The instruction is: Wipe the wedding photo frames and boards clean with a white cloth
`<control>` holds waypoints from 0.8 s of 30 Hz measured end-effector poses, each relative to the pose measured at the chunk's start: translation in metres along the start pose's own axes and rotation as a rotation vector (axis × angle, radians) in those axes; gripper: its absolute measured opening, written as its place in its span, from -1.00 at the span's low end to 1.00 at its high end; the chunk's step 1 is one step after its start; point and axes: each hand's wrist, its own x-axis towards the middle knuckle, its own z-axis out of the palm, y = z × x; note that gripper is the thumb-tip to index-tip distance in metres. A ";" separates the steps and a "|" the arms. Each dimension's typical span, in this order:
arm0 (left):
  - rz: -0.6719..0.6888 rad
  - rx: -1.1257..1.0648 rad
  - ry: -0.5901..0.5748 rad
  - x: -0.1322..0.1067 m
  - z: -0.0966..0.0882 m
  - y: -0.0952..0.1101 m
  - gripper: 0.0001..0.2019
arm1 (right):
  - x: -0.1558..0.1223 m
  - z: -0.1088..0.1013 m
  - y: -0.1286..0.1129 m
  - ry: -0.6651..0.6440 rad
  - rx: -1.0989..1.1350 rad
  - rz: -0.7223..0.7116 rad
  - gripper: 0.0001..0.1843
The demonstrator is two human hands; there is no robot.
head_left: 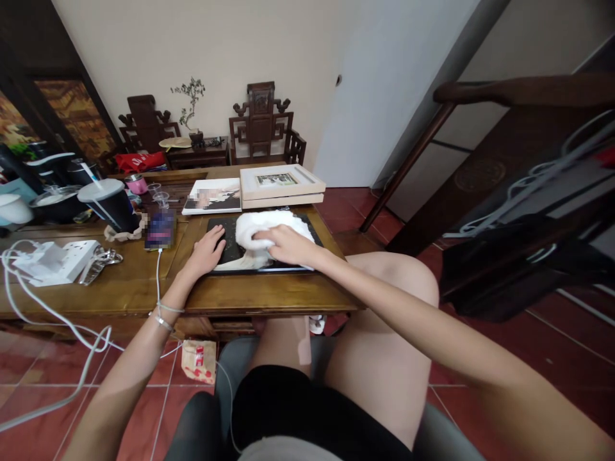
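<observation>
- The left hand lies open and flat, palm down with fingers spread, on the near left corner of a dark glossy picture frame.
- The frame lies flat on the wooden table, near its front edge, straight ahead of the seated person.
- A white cloth is bunched on the frame and covers most of its far half.
- The right hand rests on the near edge of the cloth with its fingers bent down into it. Whether they grip a fold cannot be told.
- Just behind the frame are two stacked light wooden frames, with a photo print beside them.
- Further left on the table are a phone with a white cable, a lidded cup, keys and a power strip.
</observation>
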 end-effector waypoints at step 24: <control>-0.002 0.027 -0.007 0.001 -0.001 0.002 -0.52 | -0.037 -0.004 -0.033 -0.044 0.041 -0.174 -0.45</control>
